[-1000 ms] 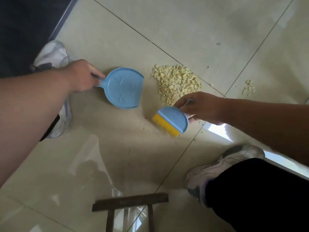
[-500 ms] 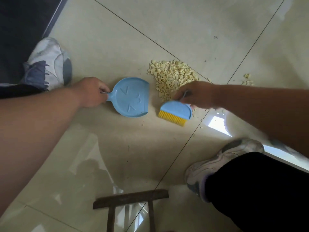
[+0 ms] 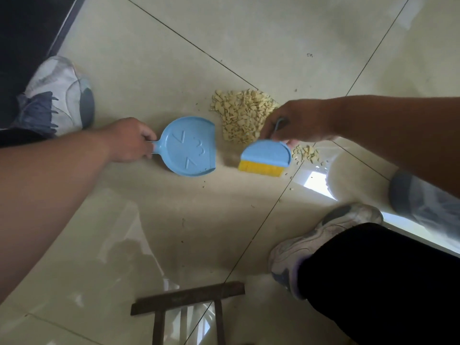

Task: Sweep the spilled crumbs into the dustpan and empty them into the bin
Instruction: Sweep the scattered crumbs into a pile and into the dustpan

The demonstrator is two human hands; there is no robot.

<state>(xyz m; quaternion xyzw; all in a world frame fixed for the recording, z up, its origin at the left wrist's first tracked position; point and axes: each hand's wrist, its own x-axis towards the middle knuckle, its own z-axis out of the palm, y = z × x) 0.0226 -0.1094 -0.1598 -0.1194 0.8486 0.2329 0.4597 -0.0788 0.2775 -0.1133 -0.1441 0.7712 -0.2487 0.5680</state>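
Note:
A pile of pale yellow crumbs lies on the tiled floor. My left hand grips the handle of a small blue dustpan, which lies flat just left of the pile, its open edge facing right. My right hand holds a blue hand brush with yellow bristles pointing down, just below and right of the pile. A smaller clump of crumbs lies right of the brush. No bin is in view.
My two sneakers stand on the floor, one at left and one at lower right. A dark wooden frame stands at the bottom edge. A dark mat fills the top left corner.
The dustpan has slid right and down, closer to the pile. The brush has shifted up toward the pile, its bristles turned from lower left to straight down.

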